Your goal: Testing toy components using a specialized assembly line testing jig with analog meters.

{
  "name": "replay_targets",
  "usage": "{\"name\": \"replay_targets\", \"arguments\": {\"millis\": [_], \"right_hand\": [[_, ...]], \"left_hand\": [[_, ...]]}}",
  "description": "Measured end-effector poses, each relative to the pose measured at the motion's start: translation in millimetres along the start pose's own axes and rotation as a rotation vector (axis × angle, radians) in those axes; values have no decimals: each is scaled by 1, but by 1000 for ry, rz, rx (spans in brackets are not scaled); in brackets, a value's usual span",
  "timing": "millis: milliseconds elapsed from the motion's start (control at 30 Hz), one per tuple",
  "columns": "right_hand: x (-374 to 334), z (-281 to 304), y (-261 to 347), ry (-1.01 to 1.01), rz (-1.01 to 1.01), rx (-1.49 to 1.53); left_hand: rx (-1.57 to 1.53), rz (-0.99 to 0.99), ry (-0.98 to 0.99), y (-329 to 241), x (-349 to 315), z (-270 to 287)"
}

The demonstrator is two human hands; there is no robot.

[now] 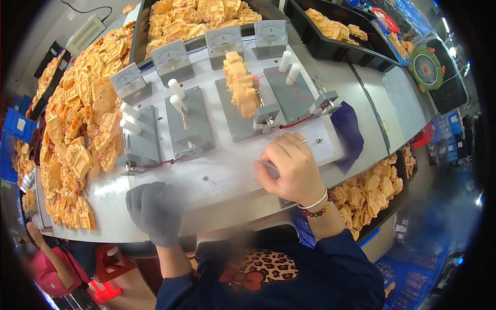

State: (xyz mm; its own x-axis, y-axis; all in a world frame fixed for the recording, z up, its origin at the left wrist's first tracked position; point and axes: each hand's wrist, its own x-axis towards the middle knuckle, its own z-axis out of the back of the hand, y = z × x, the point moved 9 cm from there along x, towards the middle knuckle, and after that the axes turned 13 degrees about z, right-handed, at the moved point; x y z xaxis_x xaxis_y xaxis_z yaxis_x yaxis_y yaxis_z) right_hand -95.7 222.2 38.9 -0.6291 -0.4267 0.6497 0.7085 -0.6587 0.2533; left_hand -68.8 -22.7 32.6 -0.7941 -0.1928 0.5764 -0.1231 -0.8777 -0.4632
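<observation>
My right hand (pixel 292 168), bare with a ring and bracelets, hovers over or rests on the white board just in front of the third grey test fixture (pixel 230 121). Its fingers curl into a loose fist with the thumb beside them; anything under the fingertips is hidden. On that fixture a yellow-orange plastic moulded part (pixel 240 88) stands beside metal pins. My left hand (pixel 154 212), in a grey glove, lies on the table's front edge with its fingers stretched out, holding nothing visible. Near it is the leftmost grey fixture (pixel 144 142) with white posts.
Several pointer meters (pixel 225 41) line the board's back. A large heap of orange parts (pixel 82 129) covers the table's left. Black trays (pixel 341 46) stand behind. A purple cloth (pixel 349 134) lies at the right, and a green fan (pixel 426 70) beyond. Another person (pixel 57 263) is at lower left.
</observation>
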Motion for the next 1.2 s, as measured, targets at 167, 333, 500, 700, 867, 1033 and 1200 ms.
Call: {"name": "replay_targets", "arguments": {"millis": [167, 333, 500, 700, 867, 1033, 1200], "right_hand": [[-2, 6, -3, -55, -57, 94], [-7, 10, -17, -70, -173, 242], [-7, 9, -17, -51, -154, 245], [-6, 9, -18, -34, -151, 256], [-7, 6, -17, -55, -185, 152], [-7, 5, -19, -36, -193, 174], [-9, 3, -20, -28, -226, 186]], "left_hand": [[-4, 13, -95, 4, -3, 7], [27, 41, -74, 2, -1, 6], [28, 54, -53, 4, -1, 5], [37, 43, -25, 3, -1, 2], [32, 37, -7, 2, 0, 0], [48, 51, -20, 5, -1, 1], [51, 43, -24, 4, -1, 1]]}}
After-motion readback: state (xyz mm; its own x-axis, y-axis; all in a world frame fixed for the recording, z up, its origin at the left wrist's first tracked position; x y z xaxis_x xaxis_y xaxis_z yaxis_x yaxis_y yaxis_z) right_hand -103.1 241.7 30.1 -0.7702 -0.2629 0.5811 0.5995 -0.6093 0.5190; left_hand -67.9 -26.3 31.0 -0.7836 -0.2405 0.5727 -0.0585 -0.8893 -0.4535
